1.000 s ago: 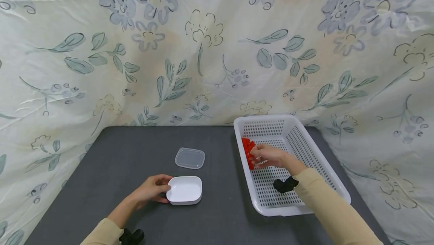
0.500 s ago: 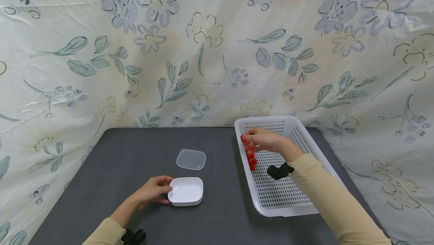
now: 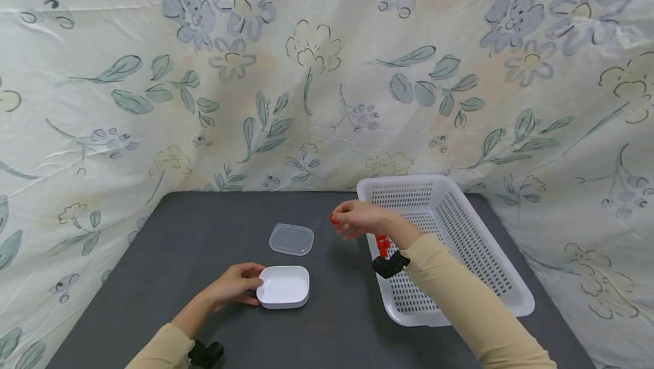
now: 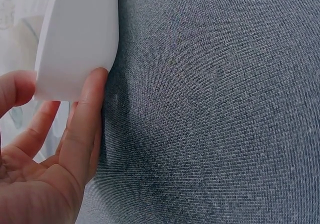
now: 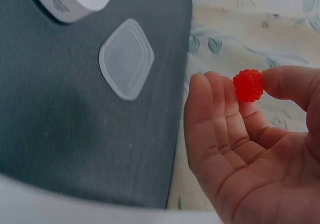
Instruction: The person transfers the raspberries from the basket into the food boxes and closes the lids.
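My right hand (image 3: 364, 219) pinches a red raspberry (image 5: 248, 86) between thumb and fingers, held in the air just left of the white basket's (image 3: 409, 296) far left rim. The other fingers stretch out below it in the right wrist view. More red raspberries (image 3: 382, 243) lie along the basket's left side, partly hidden by the right arm. My left hand (image 3: 234, 288) grips the left end of a small white container (image 3: 283, 288), thumb at its rim and fingers against its outer side. The container stands upright, and nothing lies inside.
A translucent lid (image 3: 291, 239) lies flat on the dark grey table (image 3: 214, 233) just behind the container. The perforated basket takes up the table's right side. A floral curtain (image 3: 327, 102) hangs along the back and sides.
The right hand has come up out of the basket and moved left over its rim with a raspberry. The left hand keeps its grip on the container.
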A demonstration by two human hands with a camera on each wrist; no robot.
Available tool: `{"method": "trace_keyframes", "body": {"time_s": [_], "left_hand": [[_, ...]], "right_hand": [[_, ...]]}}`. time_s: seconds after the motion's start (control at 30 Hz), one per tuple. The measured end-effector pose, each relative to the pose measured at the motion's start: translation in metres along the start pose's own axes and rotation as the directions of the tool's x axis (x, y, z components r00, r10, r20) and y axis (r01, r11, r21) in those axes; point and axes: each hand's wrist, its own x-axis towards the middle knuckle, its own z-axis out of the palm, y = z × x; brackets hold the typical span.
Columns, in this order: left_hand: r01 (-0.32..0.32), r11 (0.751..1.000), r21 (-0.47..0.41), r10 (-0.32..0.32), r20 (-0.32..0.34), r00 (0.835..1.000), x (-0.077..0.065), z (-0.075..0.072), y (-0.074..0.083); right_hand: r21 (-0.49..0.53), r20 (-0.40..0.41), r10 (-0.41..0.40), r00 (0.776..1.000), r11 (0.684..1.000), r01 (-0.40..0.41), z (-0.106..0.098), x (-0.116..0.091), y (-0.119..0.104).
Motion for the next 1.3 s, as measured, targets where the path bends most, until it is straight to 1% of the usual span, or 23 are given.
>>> {"method": "trace_keyframes", "body": {"time_s": [0.17,0.3,0.5,0.73,0.9,1.3], "left_hand": [[0.001,1.0,0.002,-0.001,-0.007,1.0,-0.001,0.001,0.001],[-0.008,1.0,-0.007,0.008,0.003,1.0,-0.001,0.0,-0.001],[-0.005,1.0,-0.013,0.005,0.022,1.0,0.0,0.0,-0.004],[-0.006,1.0,-0.012,0.006,0.006,1.0,0.001,-0.001,-0.003],[-0.007,1.0,-0.007,0.007,0.003,1.0,0.002,-0.001,-0.002],[-0.016,1.0,-0.025,0.017,0.039,0.999,0.003,-0.004,-0.002]], "right_hand": [[0.01,0.04,-0.007,0.999,1.0,0.006,0.015,0.007,-0.001],[0.009,0.065,-0.021,0.998,1.0,0.021,0.03,0.012,0.0],[-0.009,0.11,-0.031,0.994,0.999,0.032,0.056,0.022,0.008],[0.004,0.143,-0.03,0.989,1.0,0.03,0.083,0.033,0.014],[0.008,0.164,-0.028,0.986,1.0,0.027,0.097,0.04,0.016],[0.005,0.197,-0.016,0.98,1.0,0.016,0.121,0.047,0.017]]}}
